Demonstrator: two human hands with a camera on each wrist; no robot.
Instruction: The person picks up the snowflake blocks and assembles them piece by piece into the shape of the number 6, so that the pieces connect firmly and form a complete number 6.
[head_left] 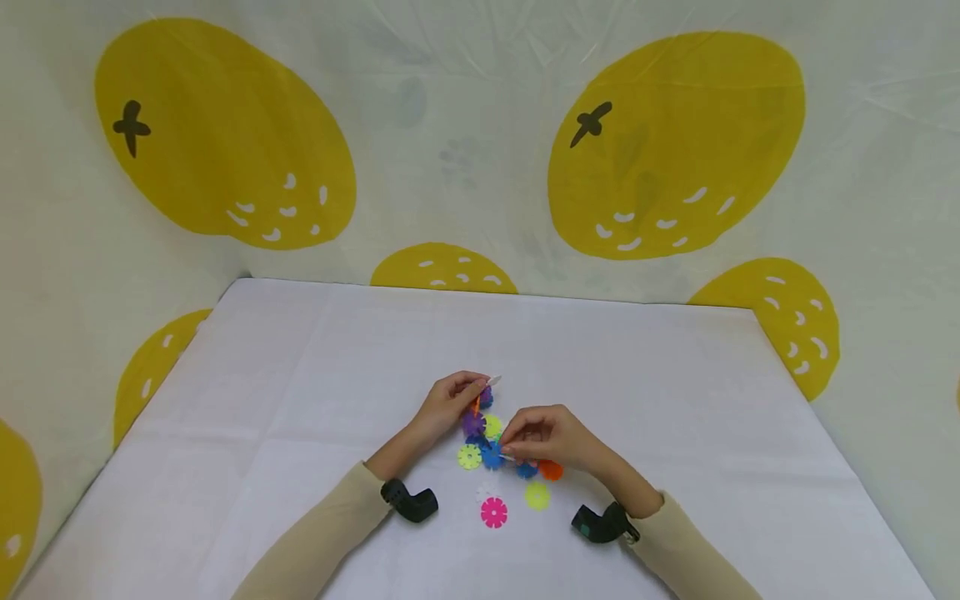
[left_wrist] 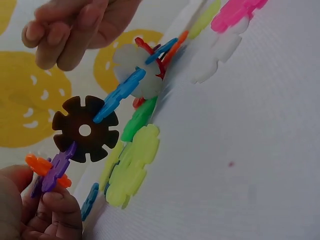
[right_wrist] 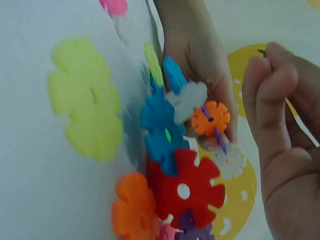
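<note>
While the left hand [head_left: 452, 398] pinches a chain of multicoloured, notch-rimmed flat plastic discs [head_left: 474, 424] over the smooth white table [head_left: 337, 358], the right hand [head_left: 551, 437] curls beside it; whether it grips anything, I cannot tell. The far edge lies well beyond both.

I see the right hand [right_wrist: 282, 110], its fingers loosely bent; beyond, the left hand [right_wrist: 212, 67] holds joined notched discs [right_wrist: 187, 100], including a small orange disc [right_wrist: 200, 122]. One yellow disc [right_wrist: 75, 100] lies on the counter [right_wrist: 30, 175].

Bright notched discs [head_left: 493, 513] on white tabletop [head_left: 337, 350].
</note>
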